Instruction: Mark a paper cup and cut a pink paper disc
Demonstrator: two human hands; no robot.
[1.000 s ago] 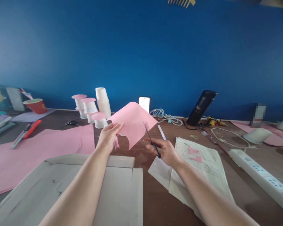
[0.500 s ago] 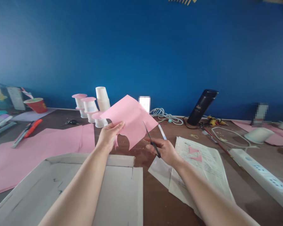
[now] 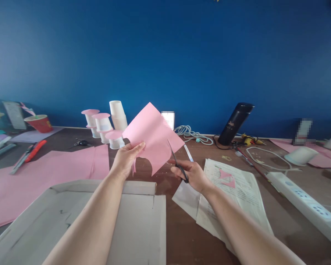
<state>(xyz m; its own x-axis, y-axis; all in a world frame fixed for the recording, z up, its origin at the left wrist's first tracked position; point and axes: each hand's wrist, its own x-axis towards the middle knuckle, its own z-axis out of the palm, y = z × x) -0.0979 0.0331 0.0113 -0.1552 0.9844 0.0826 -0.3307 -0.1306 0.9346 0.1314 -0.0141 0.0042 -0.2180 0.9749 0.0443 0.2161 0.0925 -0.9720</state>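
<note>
My left hand (image 3: 127, 157) pinches a sheet of pink paper (image 3: 154, 134) at its lower left, thumb on top. The sheet is held up off the table, and a curved notch is cut out of its lower edge. In my right hand (image 3: 192, 173) is a pair of black-handled scissors (image 3: 178, 165), fingers wrapped round the handles. Their blades point up and left, at the sheet's right part. Small pink paper scraps (image 3: 227, 178) lie on printed sheets (image 3: 237, 195) beside my right forearm.
A grey cardboard box piece (image 3: 143, 228) lies under my left forearm. Pink sheets (image 3: 71, 165) and a red utility knife (image 3: 30, 154) are at left. White paper cups (image 3: 103, 123) with pink discs stand behind. A black flask (image 3: 235, 124) and a power strip (image 3: 303, 202) are at right.
The pink sheet has tilted up slightly, its top corner now higher. Both hands keep their grip; the whole view has shifted a little.
</note>
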